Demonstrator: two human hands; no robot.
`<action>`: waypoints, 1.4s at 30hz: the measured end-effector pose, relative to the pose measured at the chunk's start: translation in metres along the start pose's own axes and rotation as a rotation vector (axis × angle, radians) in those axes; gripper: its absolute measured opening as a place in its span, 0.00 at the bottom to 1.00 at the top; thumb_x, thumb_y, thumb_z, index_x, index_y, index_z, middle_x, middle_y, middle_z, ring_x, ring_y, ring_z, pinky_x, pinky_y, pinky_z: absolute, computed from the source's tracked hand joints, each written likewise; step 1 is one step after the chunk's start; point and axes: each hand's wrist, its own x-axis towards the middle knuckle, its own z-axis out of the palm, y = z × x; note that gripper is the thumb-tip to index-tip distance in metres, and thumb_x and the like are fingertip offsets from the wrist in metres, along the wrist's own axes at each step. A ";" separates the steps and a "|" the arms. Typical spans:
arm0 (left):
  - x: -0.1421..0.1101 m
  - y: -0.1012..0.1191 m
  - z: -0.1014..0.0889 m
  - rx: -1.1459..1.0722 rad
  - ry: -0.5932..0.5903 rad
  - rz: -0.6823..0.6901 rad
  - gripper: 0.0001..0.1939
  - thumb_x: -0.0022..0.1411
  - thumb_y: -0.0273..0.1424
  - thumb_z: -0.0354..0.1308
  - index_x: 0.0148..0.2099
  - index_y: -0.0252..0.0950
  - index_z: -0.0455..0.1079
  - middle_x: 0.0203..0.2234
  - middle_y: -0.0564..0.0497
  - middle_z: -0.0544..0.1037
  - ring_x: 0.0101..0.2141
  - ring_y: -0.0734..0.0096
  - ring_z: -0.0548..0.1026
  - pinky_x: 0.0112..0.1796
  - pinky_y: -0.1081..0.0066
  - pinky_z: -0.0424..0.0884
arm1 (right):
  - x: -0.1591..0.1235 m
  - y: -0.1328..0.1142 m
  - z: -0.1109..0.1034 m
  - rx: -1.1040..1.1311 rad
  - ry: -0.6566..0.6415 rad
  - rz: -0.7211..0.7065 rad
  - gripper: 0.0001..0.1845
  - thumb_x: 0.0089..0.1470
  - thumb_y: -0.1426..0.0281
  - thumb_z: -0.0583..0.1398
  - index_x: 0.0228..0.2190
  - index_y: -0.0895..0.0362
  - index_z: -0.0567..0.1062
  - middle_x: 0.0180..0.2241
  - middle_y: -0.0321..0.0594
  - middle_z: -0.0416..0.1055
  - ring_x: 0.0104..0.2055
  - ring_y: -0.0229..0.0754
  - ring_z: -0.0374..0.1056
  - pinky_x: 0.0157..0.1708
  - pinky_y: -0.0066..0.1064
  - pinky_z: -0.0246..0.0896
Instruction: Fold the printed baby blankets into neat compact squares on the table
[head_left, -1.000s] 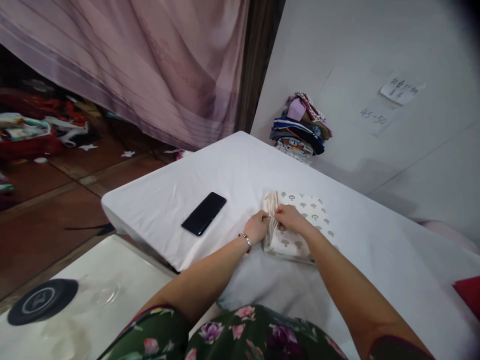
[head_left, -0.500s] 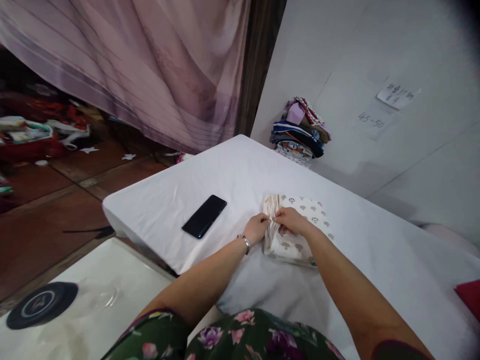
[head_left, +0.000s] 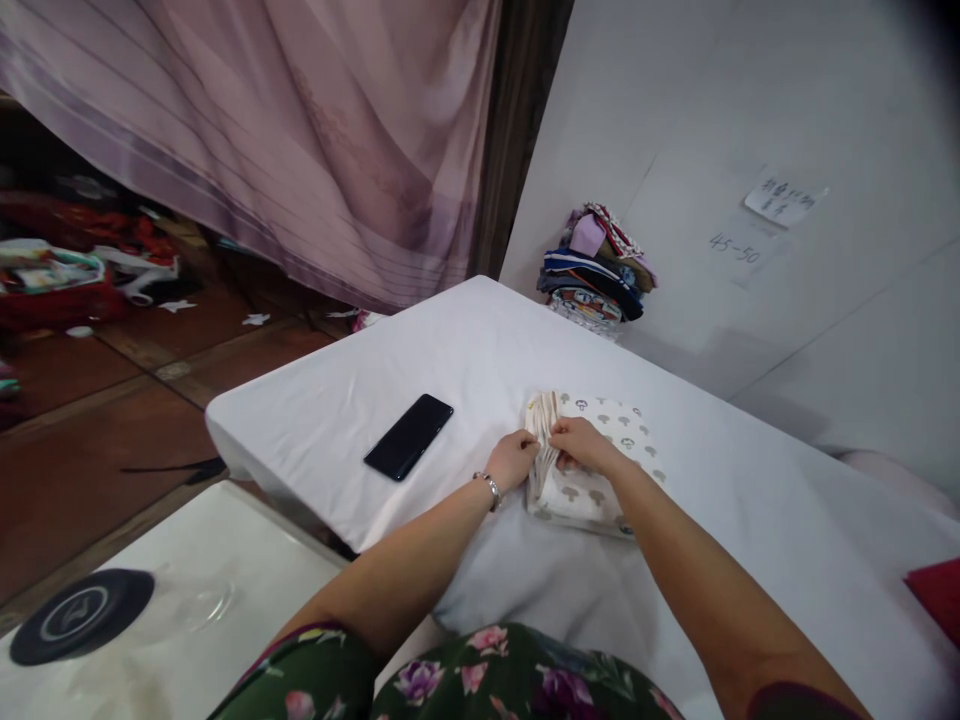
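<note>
A folded white cloth (head_left: 622,430) printed with grey mushrooms lies on the white-covered table (head_left: 465,340), its layered edges facing left. My left hand (head_left: 513,457) is closed at those layers, fingertips pinching an edge. Close beside it, my right hand (head_left: 579,443) also pinches the layers from the right, its wrist over the cloth's top. Part of the cloth is hidden under my right forearm. A black smartphone (head_left: 409,436) lies flat to the left of my hands.
Against the wall, a stack of folded clothes (head_left: 596,265) stands beyond the far table edge. A lower white surface (head_left: 247,540) at front left bears a dark round lid (head_left: 82,616). Something red (head_left: 937,595) is at the right edge. A pink curtain (head_left: 337,130) hangs behind.
My hands stay at the cloth's layered left edge, with only slight finger movement. The whole view has shifted a little; the cloth and phone keep their places on the table.
</note>
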 end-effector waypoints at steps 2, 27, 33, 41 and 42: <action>-0.001 0.002 0.000 0.009 0.007 0.000 0.08 0.55 0.32 0.52 0.32 0.35 0.71 0.26 0.52 0.75 0.30 0.71 0.71 0.32 0.74 0.63 | 0.000 -0.002 0.001 0.004 0.026 -0.024 0.05 0.45 0.79 0.55 0.24 0.57 0.65 0.09 0.28 0.61 0.14 0.35 0.65 0.12 0.18 0.50; -0.002 0.006 -0.002 0.039 -0.024 -0.051 0.09 0.51 0.35 0.56 0.33 0.35 0.69 0.22 0.55 0.70 0.25 0.74 0.66 0.26 0.75 0.59 | -0.005 0.029 0.012 0.148 0.095 -0.330 0.26 0.47 0.70 0.55 0.50 0.53 0.59 0.16 0.22 0.56 0.16 0.33 0.60 0.17 0.23 0.53; -0.002 0.002 0.000 0.034 0.006 -0.061 0.07 0.52 0.32 0.54 0.34 0.35 0.69 0.22 0.54 0.71 0.24 0.74 0.67 0.26 0.75 0.60 | -0.013 0.023 0.016 -0.005 0.279 -0.263 0.37 0.48 0.71 0.55 0.58 0.56 0.49 0.18 0.25 0.63 0.19 0.35 0.63 0.22 0.25 0.55; -0.002 0.001 0.001 0.026 -0.003 -0.075 0.08 0.53 0.33 0.54 0.34 0.35 0.70 0.23 0.53 0.73 0.26 0.73 0.68 0.27 0.74 0.61 | -0.018 0.005 0.022 -0.341 0.344 -0.187 0.08 0.49 0.70 0.56 0.34 0.56 0.72 0.25 0.36 0.71 0.28 0.37 0.64 0.28 0.26 0.52; -0.002 0.002 0.000 0.024 -0.005 -0.076 0.08 0.53 0.33 0.54 0.34 0.35 0.70 0.23 0.53 0.73 0.26 0.73 0.68 0.27 0.74 0.61 | -0.019 0.004 0.023 -0.354 0.344 -0.198 0.08 0.50 0.69 0.56 0.34 0.56 0.72 0.26 0.37 0.71 0.29 0.37 0.64 0.29 0.26 0.52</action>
